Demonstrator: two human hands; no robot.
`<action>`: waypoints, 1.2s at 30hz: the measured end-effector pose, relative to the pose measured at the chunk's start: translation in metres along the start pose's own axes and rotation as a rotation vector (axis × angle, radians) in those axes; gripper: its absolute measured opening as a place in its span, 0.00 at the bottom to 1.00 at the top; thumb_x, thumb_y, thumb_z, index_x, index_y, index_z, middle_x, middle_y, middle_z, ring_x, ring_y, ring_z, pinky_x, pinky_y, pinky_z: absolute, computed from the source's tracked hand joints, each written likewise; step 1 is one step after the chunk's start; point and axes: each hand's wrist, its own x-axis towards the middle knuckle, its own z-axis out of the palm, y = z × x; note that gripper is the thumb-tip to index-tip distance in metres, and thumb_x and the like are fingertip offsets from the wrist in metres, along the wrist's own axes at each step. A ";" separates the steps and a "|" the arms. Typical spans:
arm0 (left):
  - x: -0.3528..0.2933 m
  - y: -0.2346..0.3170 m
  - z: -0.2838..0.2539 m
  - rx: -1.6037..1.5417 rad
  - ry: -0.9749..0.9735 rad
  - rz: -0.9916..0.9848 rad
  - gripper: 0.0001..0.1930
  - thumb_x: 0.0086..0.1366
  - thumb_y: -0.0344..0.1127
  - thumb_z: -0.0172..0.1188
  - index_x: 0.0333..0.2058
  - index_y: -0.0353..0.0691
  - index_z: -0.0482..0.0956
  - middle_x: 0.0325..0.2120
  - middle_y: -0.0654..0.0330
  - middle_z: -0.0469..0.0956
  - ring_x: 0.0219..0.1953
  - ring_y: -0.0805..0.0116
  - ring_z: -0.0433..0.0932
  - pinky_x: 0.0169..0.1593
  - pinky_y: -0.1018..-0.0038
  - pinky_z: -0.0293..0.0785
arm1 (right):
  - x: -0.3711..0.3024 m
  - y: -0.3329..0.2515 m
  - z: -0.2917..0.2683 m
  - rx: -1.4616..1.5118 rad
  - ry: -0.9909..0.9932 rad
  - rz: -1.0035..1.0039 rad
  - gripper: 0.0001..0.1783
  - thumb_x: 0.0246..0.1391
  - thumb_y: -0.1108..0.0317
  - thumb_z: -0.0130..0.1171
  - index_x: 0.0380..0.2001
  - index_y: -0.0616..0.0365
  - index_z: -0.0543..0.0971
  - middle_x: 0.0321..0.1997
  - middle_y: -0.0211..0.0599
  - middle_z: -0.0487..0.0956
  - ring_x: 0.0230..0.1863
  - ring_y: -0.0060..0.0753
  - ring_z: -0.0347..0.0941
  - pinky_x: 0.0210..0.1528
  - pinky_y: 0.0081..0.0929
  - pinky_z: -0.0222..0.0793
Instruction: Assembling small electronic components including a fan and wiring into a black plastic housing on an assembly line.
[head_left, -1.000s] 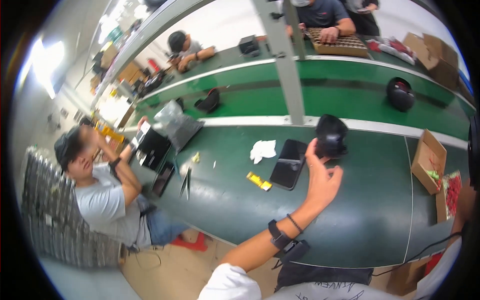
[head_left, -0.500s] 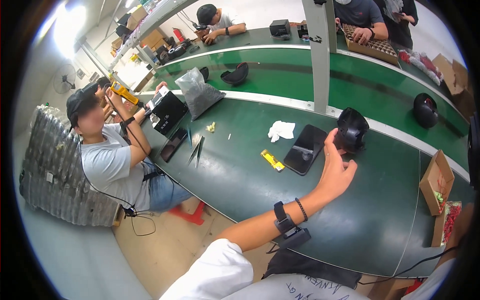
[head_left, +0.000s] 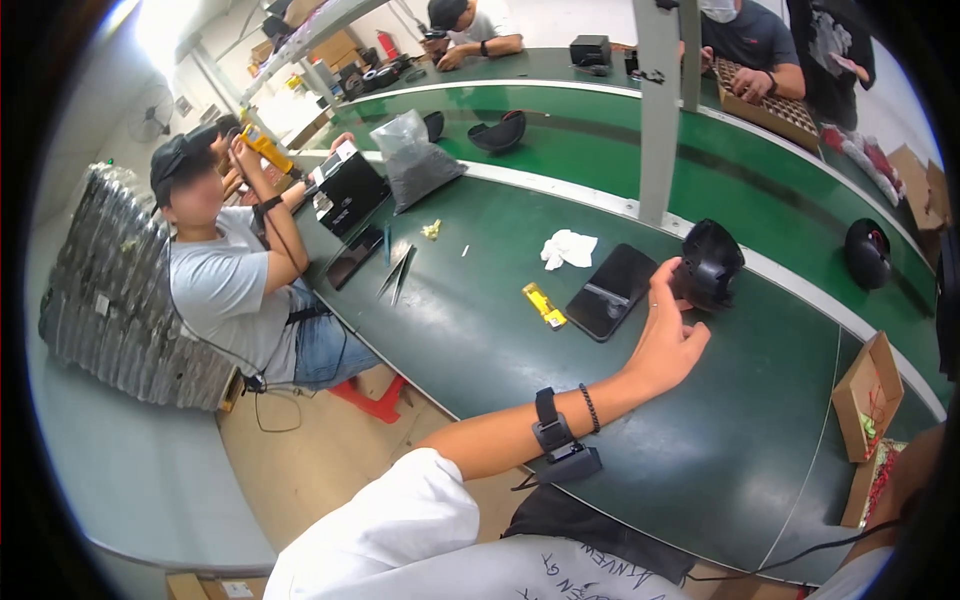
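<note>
My left hand [head_left: 668,325] reaches across the green table, its fingers closed on the lower left edge of a glossy black rounded shell [head_left: 712,265]. The fingertips against the shell are partly hidden. Just left of the hand lies a dark smartphone [head_left: 608,292]. Beside that are a small yellow tool-like piece [head_left: 543,306] and a crumpled white tissue [head_left: 568,250]. Only part of my right forearm [head_left: 912,475] shows at the right rim, near a cardboard box of red pieces [head_left: 872,485]; the right hand lies out of view.
An open cardboard box with thin red wires [head_left: 868,395] stands at the right. Tweezers [head_left: 398,275], another phone [head_left: 355,258] and a bag of dark pieces [head_left: 425,170] lie left. A co-worker [head_left: 225,250] sits there. A metal post [head_left: 657,140] rises behind; more black shells [head_left: 866,253] rest beyond.
The view has shifted slightly, showing more of the box at the right lower down. My left hand stays at the black shell, with little visible movement.
</note>
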 end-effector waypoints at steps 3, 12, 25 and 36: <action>0.002 -0.002 -0.001 -0.007 -0.004 0.004 0.48 0.64 0.19 0.55 0.74 0.42 0.34 0.67 0.42 0.53 0.67 0.51 0.69 0.53 0.67 0.84 | -0.021 0.014 -0.046 -0.036 0.037 -0.005 0.47 0.64 0.26 0.46 0.70 0.52 0.63 0.69 0.56 0.70 0.72 0.52 0.64 0.72 0.55 0.56; 0.000 -0.001 0.000 -0.014 0.032 0.004 0.47 0.65 0.20 0.54 0.75 0.41 0.34 0.68 0.40 0.50 0.67 0.50 0.69 0.52 0.66 0.83 | -0.111 0.094 -0.214 0.019 0.046 -0.050 0.46 0.64 0.26 0.47 0.69 0.53 0.65 0.67 0.55 0.71 0.71 0.50 0.65 0.71 0.52 0.59; -0.003 0.007 -0.008 0.262 0.115 0.047 0.49 0.62 0.24 0.57 0.76 0.36 0.37 0.68 0.40 0.51 0.68 0.49 0.62 0.67 0.56 0.69 | -0.300 0.218 -0.510 0.008 0.053 -0.033 0.45 0.64 0.27 0.48 0.66 0.54 0.68 0.65 0.54 0.73 0.69 0.47 0.67 0.69 0.48 0.62; 0.116 0.053 -0.134 0.617 0.480 0.496 0.33 0.61 0.30 0.60 0.66 0.37 0.62 0.61 0.45 0.69 0.61 0.53 0.70 0.63 0.58 0.67 | -0.477 0.168 -0.671 -0.158 0.143 0.040 0.44 0.64 0.28 0.49 0.64 0.55 0.71 0.64 0.54 0.74 0.68 0.45 0.69 0.68 0.44 0.64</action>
